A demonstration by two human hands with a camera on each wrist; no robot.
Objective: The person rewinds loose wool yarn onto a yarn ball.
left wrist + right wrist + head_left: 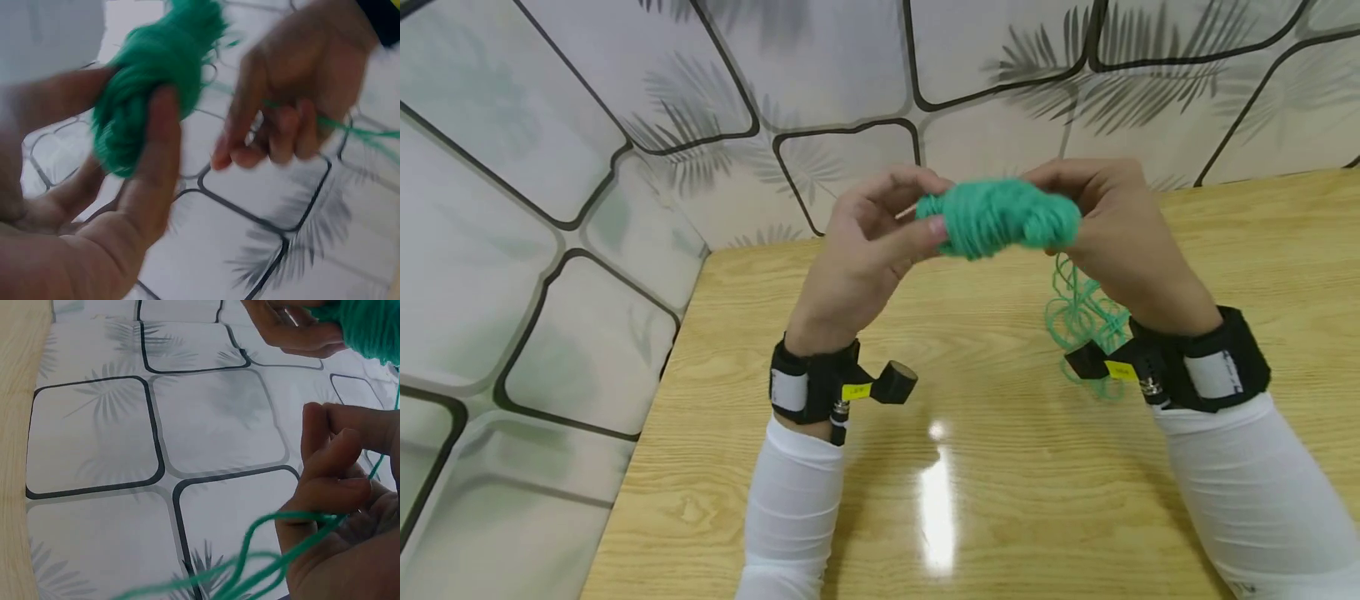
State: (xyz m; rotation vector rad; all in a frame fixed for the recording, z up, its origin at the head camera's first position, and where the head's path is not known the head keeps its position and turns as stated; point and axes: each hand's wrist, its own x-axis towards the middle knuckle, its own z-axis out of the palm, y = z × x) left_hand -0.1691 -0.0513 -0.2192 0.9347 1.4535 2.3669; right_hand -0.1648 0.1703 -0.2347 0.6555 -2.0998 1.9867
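Note:
A thick bundle of wound green cord (1000, 218) is held up above the table. My left hand (872, 242) grips its left end, thumb on the near side and fingers behind. Close at the bundle's right end is my right hand (1116, 229), its fingers curled. In the right wrist view, green strands (300, 553) run through the curled fingers of the right hand (350, 487). The left wrist view also shows a strand (350, 130) passing through that hand. Below the right hand, loose loops of cord (1078, 312) lie on the table, partly hidden by the wrist.
The wooden table (715, 467) meets a wall (842, 83) with leaf and line patterns at the back and left. A bright light reflection (937, 508) shows on the tabletop. Each wrist wears a black strap (812, 383) with a small camera.

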